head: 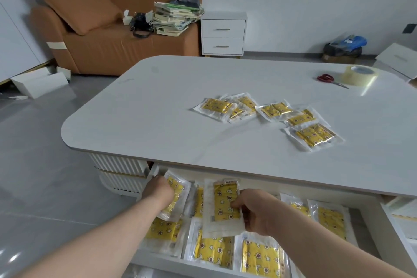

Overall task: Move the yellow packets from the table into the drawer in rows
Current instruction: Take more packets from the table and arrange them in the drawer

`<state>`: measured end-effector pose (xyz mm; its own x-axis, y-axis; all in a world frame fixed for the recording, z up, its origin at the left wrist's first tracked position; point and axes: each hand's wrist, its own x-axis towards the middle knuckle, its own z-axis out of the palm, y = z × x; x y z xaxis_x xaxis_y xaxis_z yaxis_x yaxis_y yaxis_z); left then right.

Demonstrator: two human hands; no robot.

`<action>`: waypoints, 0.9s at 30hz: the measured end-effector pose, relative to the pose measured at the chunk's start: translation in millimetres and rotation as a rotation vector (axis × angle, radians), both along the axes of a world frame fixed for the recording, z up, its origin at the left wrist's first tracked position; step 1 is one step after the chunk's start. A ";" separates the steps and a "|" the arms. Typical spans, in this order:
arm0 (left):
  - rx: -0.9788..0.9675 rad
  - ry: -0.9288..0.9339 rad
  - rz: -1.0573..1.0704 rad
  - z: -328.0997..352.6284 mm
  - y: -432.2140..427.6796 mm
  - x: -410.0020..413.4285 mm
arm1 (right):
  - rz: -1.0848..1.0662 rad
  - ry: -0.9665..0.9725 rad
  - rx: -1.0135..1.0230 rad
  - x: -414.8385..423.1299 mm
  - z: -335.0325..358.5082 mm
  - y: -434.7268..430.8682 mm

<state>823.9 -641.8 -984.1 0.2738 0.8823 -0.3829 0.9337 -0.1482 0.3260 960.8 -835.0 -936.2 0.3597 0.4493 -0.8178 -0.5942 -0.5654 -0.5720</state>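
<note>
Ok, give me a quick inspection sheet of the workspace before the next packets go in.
Surface: white table, rounded corners.
Job's things: loose yellow packets still on the tabletop; open drawer below holds packets in rows.
Clutter: red scissors and tape roll at the far right of the table.
Grips: left hand holds a packet at the drawer's left end; right hand holds a packet over the drawer.
Cables: nothing seen.
Surroundings: brown sofa with stacked papers, white nightstand, bags on the floor.
</note>
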 end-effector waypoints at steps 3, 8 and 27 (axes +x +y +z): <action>0.047 0.022 -0.046 -3.8 -1.3 -2.1 | -0.009 -0.018 -0.003 1.3 2.4 -3.3; 0.142 0.082 -0.122 -10.4 -2.5 -5.1 | -0.028 -0.040 -0.010 3.6 2.3 -8.3; 0.119 0.261 -0.909 0.7 16.3 -27.4 | 0.013 -0.088 -0.003 -1.6 -19.6 7.9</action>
